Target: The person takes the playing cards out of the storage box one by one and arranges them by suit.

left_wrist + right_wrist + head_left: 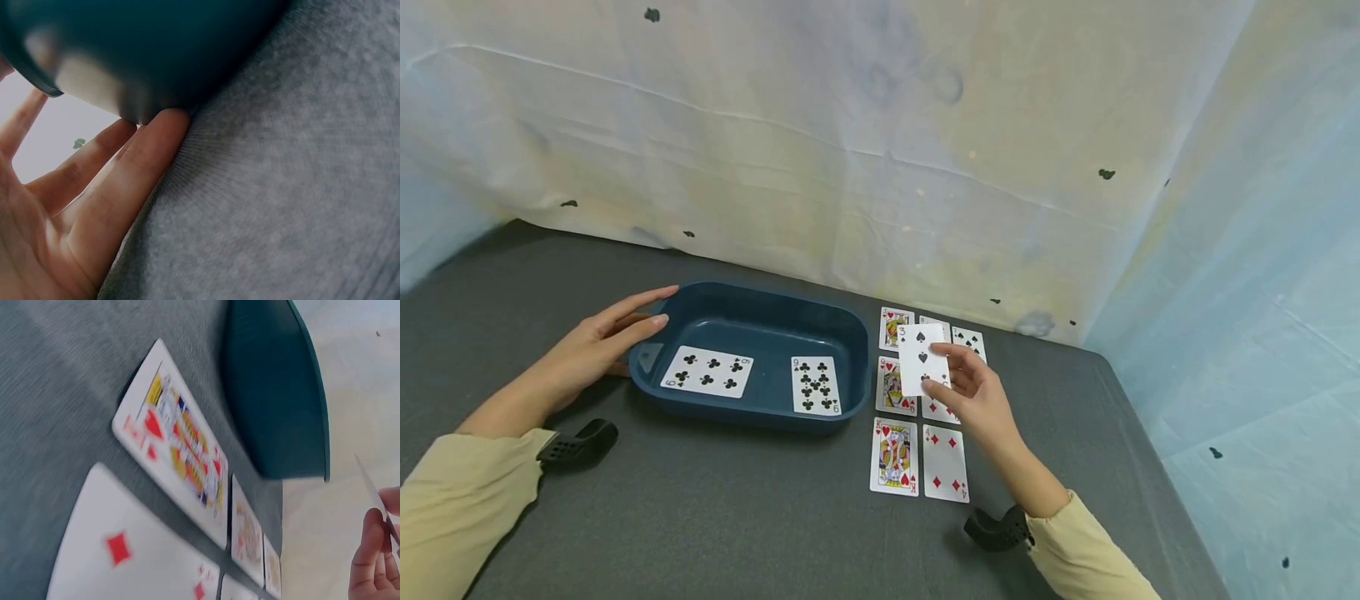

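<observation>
My right hand (973, 387) pinches a three of spades (919, 360) between thumb and fingers, above the laid-out cards. In the right wrist view the held card (373, 494) shows nearly edge-on. My left hand (597, 342) touches the left end of a dark blue tray (748, 414), its fingers fairly straight. The left wrist view shows fingers (134, 181) against the tray's outer wall. Inside the tray lie a six of clubs (707, 372), turned sideways, and a nine of clubs (816, 386).
Right of the tray, face-up cards form rows: a king of hearts (895, 457), a four of diamonds (946, 464), a queen (892, 385), a jack (892, 327) and a spade card (972, 340). Others are partly covered. A pale curtain (820, 150) hangs behind the grey table (737, 517).
</observation>
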Available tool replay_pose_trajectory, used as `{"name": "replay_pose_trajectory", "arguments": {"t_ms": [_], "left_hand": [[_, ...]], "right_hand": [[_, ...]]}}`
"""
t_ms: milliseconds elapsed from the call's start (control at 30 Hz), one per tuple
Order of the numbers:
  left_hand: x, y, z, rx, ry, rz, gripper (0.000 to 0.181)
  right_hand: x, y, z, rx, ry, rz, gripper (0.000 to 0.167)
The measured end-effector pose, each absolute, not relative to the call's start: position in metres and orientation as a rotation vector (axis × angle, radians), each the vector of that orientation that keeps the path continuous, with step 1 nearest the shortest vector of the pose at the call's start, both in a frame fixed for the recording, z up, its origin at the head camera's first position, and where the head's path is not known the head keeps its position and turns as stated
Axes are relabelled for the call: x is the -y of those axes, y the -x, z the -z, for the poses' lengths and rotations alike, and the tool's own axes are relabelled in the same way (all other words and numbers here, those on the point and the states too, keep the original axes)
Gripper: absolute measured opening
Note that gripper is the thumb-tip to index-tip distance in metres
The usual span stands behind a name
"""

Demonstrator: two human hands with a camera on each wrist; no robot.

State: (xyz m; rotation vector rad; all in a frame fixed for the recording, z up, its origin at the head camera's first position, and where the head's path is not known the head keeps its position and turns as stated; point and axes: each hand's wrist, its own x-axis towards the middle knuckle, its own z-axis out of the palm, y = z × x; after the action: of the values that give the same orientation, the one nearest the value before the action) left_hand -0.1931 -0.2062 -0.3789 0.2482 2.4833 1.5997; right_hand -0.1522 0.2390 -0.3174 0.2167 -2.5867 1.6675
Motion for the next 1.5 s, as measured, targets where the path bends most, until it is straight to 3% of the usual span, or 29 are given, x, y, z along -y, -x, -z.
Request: {"name": "replay_pose_trajectory", "arguments": {"t_ms": [567, 800, 1067, 1333, 1500], "left_hand": [[0.205, 0.193, 0.379, -2.491, -0.231, -1.592, 0.058], [0.205, 0.192, 0.380, -2.501, -0.247, -1.590, 0.059], [0.206, 0.192, 0.380, -2.500, -0.248, -1.599, 0.059], [0.206, 0.192, 0.379, -2.514, -0.238, -1.585, 0.059], [0.205, 0.192, 0.379, -2.511, -0.227, -1.577, 0.059]], "right_hand": [[-0.296, 0.146, 0.343, 2.718, 0.254, -1.484, 0.045], [-0.313, 0.145, 0.349, 2.776, 0.332, -1.402, 0.046], [-0.326, 0.146, 0.354, 2.876, 0.313, -1.284, 0.047], [-0.327, 0.152, 0.353, 3.035, -0.029, -0.740, 0.045], [-0.325, 0.150, 0.353, 3.032, -0.117, -0.648, 0.041]]}}
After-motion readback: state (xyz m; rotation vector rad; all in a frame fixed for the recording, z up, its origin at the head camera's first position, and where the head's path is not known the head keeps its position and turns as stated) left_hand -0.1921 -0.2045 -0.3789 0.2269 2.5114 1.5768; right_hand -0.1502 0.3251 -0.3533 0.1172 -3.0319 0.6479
